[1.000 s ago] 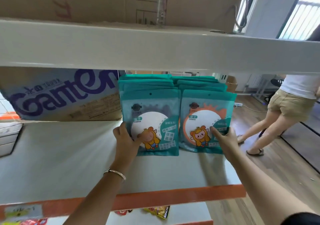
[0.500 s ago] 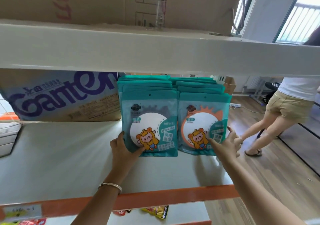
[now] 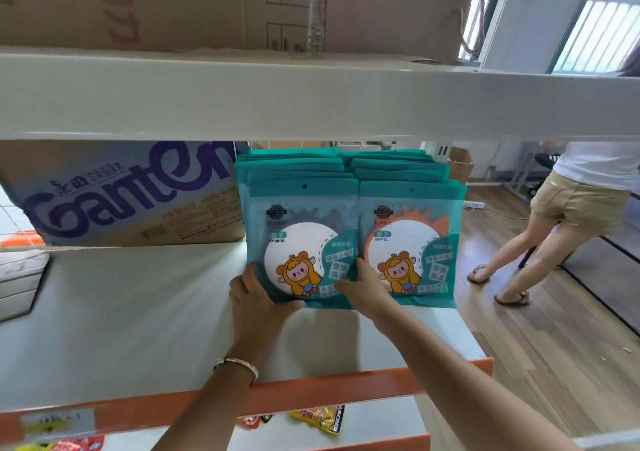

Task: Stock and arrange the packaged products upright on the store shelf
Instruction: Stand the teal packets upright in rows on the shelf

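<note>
The left row of teal mirror packs (image 3: 302, 222) stands upright in the middle of the frame on the white shelf (image 3: 138, 312), touching the right row of packs (image 3: 412, 215). The left hand (image 3: 258, 306) grips its lower left corner and the right hand (image 3: 367, 291) grips its lower right corner, with the fingers curled around the edges. A Ganten carton (image 3: 121, 194) stands on the same shelf at the left, and another person (image 3: 571, 208) is at the right edge.

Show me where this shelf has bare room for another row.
Widest bare patch: shelf left of the left row, in front of the Ganten box. A strip also runs between the rows and the orange edge. Crowded: left hand and right hand grip the left row's front pack.
</note>
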`<state>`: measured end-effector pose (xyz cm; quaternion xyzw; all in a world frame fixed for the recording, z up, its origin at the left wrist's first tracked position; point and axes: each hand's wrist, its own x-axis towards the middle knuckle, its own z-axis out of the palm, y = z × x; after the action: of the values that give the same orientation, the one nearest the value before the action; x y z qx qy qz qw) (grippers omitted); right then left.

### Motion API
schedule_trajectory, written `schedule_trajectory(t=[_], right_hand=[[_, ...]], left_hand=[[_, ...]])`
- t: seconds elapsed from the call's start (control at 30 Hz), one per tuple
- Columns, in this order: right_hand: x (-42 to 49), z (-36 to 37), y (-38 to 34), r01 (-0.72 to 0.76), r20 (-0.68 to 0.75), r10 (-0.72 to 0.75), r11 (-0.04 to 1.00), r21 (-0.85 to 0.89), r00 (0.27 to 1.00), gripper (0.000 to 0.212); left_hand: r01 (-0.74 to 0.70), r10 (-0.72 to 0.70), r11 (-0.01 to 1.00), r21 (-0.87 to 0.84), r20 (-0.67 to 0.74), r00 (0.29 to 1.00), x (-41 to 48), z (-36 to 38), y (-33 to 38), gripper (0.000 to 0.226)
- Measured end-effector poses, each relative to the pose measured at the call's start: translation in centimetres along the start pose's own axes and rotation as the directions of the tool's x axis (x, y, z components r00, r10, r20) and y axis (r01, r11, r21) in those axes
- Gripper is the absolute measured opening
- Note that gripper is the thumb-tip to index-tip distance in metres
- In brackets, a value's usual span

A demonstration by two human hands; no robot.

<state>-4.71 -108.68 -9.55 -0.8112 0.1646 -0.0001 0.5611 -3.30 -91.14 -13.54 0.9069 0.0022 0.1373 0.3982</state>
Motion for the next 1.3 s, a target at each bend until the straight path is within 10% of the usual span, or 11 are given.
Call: schedule_trajectory(t=[0.67, 0.9, 1.3], right_hand=[[-1.6, -0.5, -0.5, 0.246, 0.097, -0.240, 0.967, -0.062, 0.966, 0.040], [-1.4, -8.7, 4.1, 0.149, -0.492, -0.178, 0.984, -0.099, 0.852, 0.030], [2.9, -8.1, 4.8, 0.093, -0.418, -0.249, 0.929, -0.359, 0.874, 0.040]], left_hand=[[0.017, -0.019, 0.999, -0.037, -0.046, 0.999, 0.4, 0.1, -0.6, 0.112], [0.010, -0.011, 0.999, -0.033, -0.049, 0.999, 0.3, -0.1, -0.5, 0.109], [0.069, -0.069, 0.998, 0.000, -0.087, 0.994, 1.2, 0.4, 0.2, 0.104]])
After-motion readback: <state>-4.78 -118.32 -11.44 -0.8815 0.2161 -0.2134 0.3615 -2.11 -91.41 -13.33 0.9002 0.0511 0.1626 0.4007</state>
